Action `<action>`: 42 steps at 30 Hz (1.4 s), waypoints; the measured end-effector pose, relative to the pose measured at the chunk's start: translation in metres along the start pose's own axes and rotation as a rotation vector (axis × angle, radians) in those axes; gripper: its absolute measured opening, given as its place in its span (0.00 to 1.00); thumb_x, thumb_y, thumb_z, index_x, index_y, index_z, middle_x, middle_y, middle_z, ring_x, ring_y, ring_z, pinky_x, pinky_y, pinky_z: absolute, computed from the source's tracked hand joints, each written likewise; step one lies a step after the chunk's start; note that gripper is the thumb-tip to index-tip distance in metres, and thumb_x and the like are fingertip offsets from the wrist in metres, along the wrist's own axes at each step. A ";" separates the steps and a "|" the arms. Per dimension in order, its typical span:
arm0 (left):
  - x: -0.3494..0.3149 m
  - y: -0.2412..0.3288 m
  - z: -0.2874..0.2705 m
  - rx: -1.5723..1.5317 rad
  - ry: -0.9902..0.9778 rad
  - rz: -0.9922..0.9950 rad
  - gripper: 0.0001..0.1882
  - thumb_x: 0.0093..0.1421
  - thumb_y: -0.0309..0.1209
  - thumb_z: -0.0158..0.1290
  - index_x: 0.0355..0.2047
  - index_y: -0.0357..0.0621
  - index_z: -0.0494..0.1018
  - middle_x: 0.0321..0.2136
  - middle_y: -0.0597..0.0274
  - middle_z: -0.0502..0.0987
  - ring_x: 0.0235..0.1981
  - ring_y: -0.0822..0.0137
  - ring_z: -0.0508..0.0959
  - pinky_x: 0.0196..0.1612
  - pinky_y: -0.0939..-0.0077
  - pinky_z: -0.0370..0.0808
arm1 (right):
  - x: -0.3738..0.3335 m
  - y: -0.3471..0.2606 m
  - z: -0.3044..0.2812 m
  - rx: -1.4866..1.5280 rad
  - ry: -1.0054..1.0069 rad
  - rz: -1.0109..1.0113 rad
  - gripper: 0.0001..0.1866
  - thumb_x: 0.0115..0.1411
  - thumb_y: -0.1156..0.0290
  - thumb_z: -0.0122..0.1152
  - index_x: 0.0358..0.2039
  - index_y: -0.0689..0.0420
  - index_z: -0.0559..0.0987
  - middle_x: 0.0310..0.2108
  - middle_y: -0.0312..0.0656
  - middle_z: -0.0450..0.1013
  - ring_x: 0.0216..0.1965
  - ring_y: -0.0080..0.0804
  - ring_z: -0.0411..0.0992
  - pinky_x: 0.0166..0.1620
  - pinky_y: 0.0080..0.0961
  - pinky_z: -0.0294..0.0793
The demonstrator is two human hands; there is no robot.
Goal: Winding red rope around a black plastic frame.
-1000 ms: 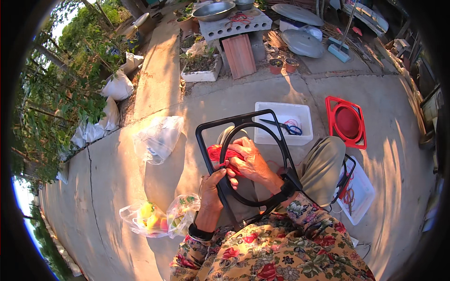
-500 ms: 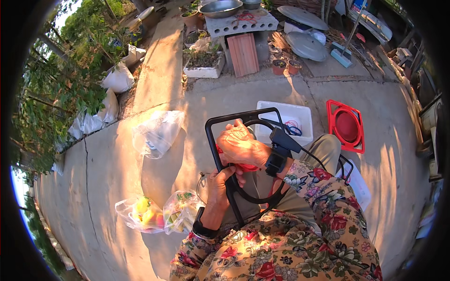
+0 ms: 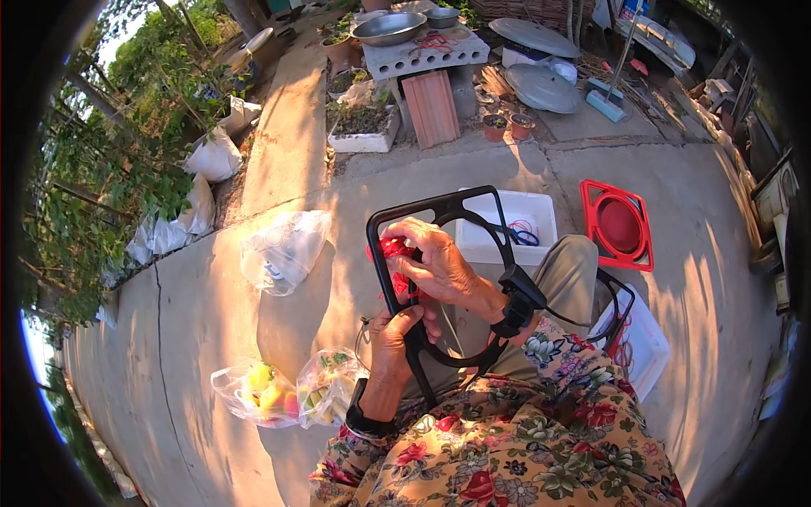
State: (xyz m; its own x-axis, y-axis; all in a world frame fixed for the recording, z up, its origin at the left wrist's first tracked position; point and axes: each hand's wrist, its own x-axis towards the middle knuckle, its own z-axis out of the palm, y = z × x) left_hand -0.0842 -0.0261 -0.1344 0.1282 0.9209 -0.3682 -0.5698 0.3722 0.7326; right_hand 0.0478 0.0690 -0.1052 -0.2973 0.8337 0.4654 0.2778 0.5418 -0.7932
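Note:
My left hand (image 3: 395, 334) is closed round the near-left edge of a black square frame (image 3: 463, 196) with a round opening, tilted up over my lap. On that frame's left side, my right hand (image 3: 438, 269) has its fingers bent over a bundle of red cord (image 3: 397, 251). The bundle bulges out beside the frame bar, and strands hang below it. How the cord meets the bar is partly hidden by my fingers.
A white tray (image 3: 477, 245) holds blue-handled scissors (image 3: 527, 237) and red string. To its right lies a red frame (image 3: 635, 260). Another white tray (image 3: 646, 372) and a second black frame (image 3: 623, 314) are by my right knee. Clear bags (image 3: 283, 253) and fruit (image 3: 269, 395) sit left.
My right hand has turned and its fingers now bend over the red cord, which shows more. The black frame has tilted slightly. My left hand keeps its hold.

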 end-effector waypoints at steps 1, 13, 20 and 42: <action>-0.002 0.000 0.002 0.002 0.003 -0.001 0.10 0.61 0.25 0.52 0.42 0.36 0.71 0.29 0.52 0.78 0.24 0.59 0.79 0.26 0.68 0.76 | -0.003 -0.004 -0.001 -0.087 -0.014 -0.029 0.14 0.53 0.76 0.61 0.41 0.63 0.74 0.33 0.48 0.74 0.37 0.46 0.74 0.41 0.38 0.74; -0.007 0.005 0.006 0.024 0.079 0.011 0.07 0.59 0.26 0.54 0.38 0.38 0.74 0.28 0.54 0.79 0.23 0.64 0.80 0.28 0.71 0.77 | -0.027 -0.037 0.005 0.332 0.095 -0.071 0.18 0.61 0.77 0.58 0.50 0.57 0.65 0.40 0.47 0.69 0.41 0.36 0.72 0.46 0.32 0.73; 0.000 -0.003 -0.002 -0.005 -0.002 0.037 0.11 0.58 0.26 0.55 0.41 0.37 0.73 0.27 0.58 0.78 0.23 0.63 0.80 0.26 0.71 0.79 | -0.035 -0.083 -0.038 0.661 0.190 0.052 0.21 0.63 0.69 0.61 0.52 0.60 0.65 0.46 0.44 0.69 0.48 0.29 0.69 0.52 0.28 0.69; 0.009 0.004 -0.021 -0.042 0.079 0.008 0.13 0.62 0.31 0.54 0.44 0.36 0.71 0.27 0.50 0.79 0.24 0.56 0.82 0.30 0.61 0.82 | -0.120 -0.038 -0.104 -0.513 -0.334 0.470 0.17 0.48 0.66 0.68 0.34 0.60 0.74 0.32 0.49 0.74 0.34 0.52 0.74 0.37 0.42 0.72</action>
State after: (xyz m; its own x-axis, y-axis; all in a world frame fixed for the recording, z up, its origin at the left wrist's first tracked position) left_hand -0.1026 -0.0184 -0.1471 0.0600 0.9112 -0.4077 -0.6040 0.3583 0.7119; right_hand 0.1683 -0.0407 -0.0904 -0.2803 0.9563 -0.0835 0.8076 0.1879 -0.5589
